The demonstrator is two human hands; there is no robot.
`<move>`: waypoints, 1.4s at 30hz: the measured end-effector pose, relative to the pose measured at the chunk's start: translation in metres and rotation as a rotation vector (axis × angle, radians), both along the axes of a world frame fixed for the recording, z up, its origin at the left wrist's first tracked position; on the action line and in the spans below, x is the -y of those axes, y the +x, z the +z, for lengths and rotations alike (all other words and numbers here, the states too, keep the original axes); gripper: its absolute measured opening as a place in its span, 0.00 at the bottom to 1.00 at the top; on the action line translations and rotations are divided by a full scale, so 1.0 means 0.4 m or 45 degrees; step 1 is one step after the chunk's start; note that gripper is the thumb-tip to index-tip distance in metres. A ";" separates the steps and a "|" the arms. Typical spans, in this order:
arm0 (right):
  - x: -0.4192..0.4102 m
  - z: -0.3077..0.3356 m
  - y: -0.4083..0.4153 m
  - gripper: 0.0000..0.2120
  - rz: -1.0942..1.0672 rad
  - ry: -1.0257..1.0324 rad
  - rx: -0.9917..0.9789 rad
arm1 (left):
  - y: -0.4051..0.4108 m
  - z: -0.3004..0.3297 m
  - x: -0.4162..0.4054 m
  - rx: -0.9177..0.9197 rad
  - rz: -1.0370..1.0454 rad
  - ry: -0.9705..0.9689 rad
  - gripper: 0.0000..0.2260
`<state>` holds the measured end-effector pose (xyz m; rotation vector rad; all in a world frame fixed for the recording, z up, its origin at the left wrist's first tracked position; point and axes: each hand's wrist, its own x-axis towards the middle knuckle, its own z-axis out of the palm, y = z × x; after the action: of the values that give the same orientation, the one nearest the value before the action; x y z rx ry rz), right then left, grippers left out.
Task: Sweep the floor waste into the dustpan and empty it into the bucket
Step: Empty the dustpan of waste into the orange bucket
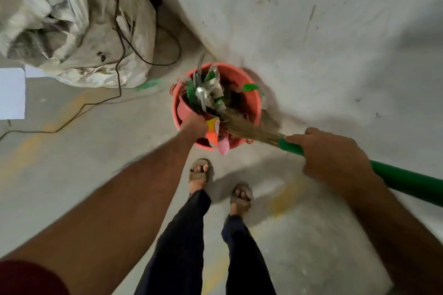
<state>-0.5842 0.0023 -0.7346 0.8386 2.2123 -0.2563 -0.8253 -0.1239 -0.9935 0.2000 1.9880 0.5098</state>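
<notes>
A red bucket (251, 105) stands on the concrete floor by the wall, in front of my feet. Green and silver wrappers (207, 93) lie piled in it. My left hand (194, 126) grips a red dustpan (184, 109) that is tipped into the bucket's near left side; its handle is hidden under the hand. An orange and yellow wrapper (212, 132) and a pink piece (224, 147) hang at the bucket's near rim. My right hand (333, 154) holds the broom's green handle (407, 182). The straw bristles (249, 129) reach over the rim into the waste.
A big grey-white sack (72, 26) fills the upper left, with a black cable (119, 72) trailing off it across the floor. A white sheet (12, 93) shows at the left edge. A pale wall (311, 31) rises behind the bucket. My sandalled feet (199, 172) stand close to it.
</notes>
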 end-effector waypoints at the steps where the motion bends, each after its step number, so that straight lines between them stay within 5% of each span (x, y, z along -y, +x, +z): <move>1: 0.001 -0.055 -0.018 0.27 -0.020 0.032 -0.006 | -0.019 -0.060 -0.017 -0.059 -0.115 -0.054 0.15; 5: 0.041 -0.246 -0.043 0.23 -0.231 0.061 0.000 | -0.032 -0.077 -0.074 -0.425 -0.805 -0.239 0.14; 8: 0.079 -0.285 -0.003 0.25 -0.331 0.056 0.046 | -0.004 -0.047 -0.082 -0.569 -1.087 -0.382 0.12; 16: 0.183 -0.019 0.107 0.32 -0.505 0.071 0.001 | 0.039 0.134 -0.053 -0.853 -1.397 -0.483 0.16; 27: 0.328 0.233 0.189 0.36 -0.692 0.078 0.030 | -0.030 0.339 -0.025 -0.961 -1.316 -0.447 0.14; 34: 0.387 0.337 0.208 0.36 -0.751 0.021 -0.106 | -0.068 0.357 0.051 -0.797 -1.003 -0.448 0.21; 42: 0.384 0.383 0.227 0.39 -0.844 -0.039 -0.154 | -0.065 0.365 0.132 -0.669 -1.088 -0.403 0.23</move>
<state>-0.4934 -0.1514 -0.5813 1.5554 1.9611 -0.6666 -0.8513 -0.1769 -0.8475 1.0034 2.1963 -0.4488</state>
